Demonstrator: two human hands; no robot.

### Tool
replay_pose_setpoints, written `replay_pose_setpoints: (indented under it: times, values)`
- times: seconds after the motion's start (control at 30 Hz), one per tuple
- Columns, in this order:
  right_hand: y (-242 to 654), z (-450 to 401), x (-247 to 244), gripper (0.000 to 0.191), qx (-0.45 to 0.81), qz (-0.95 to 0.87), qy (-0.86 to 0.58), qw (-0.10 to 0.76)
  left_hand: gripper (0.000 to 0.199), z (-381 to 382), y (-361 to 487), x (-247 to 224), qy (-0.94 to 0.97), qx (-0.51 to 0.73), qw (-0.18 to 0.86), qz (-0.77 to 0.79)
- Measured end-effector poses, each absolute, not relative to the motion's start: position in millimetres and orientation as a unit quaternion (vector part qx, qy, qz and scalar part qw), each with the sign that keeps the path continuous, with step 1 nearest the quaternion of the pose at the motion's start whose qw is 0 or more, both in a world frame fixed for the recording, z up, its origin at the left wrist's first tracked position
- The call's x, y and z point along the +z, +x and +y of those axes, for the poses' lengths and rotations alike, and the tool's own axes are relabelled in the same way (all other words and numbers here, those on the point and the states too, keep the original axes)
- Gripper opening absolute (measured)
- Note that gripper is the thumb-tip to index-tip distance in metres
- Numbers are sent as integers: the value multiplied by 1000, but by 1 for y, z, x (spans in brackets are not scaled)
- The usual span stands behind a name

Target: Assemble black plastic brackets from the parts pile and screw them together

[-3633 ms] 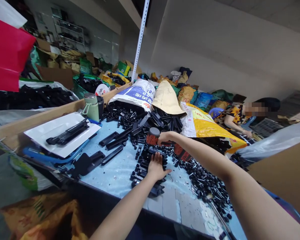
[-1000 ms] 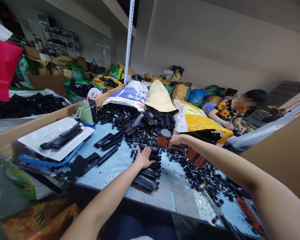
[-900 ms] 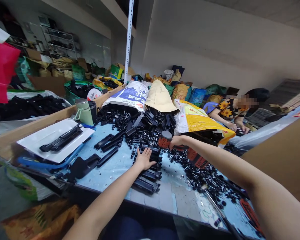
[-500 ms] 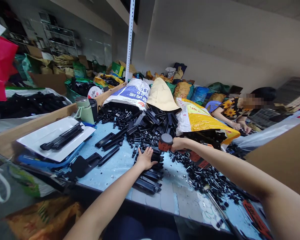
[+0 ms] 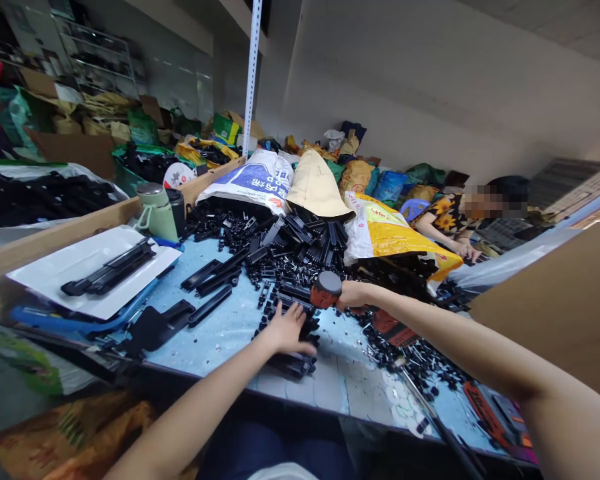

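My left hand lies with its fingers spread over a row of long black plastic parts near the table's front. In my right hand is a red and black cordless drill, with my fingers closed round its grip. Its rounded end faces me; the lower red part shows below my forearm. The drill's tip is hidden from view. Small black pieces and silver screws are heaped below and to the right of the drill.
Sacks spill black parts at the back: a blue-white sack, a paper one and a yellow one. Left are a green flask and a white sheet bearing black parts. A co-worker sits at right, behind a cardboard panel.
The view has shifted slightly, moving the scene leftward. My left hand has come a little nearer to me along the row of parts. The drill stays in my right hand.
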State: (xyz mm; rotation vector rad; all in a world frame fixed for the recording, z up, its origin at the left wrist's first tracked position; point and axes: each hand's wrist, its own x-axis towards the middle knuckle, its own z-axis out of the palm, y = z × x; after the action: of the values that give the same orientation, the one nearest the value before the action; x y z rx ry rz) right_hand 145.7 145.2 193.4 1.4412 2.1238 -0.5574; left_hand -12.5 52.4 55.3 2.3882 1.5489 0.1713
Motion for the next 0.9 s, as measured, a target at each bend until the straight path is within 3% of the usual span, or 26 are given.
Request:
replay_pose_setpoints:
  times: [0.1,0.3,0.53,0.9]
  values:
    - [154,139,195,19,-208,788,519,258,104,18,-7,42,846,92,102,514]
    - [153,136,182,20,-211,789,503,281,100,7,1,18,806,126,58,575]
    - [149,125,183,30,-196,798,491,290,102,10,0,22,800,119,74,583]
    - [151,95,186,25,-181,815,448,318,100,11,2,18,802,131,53,580]
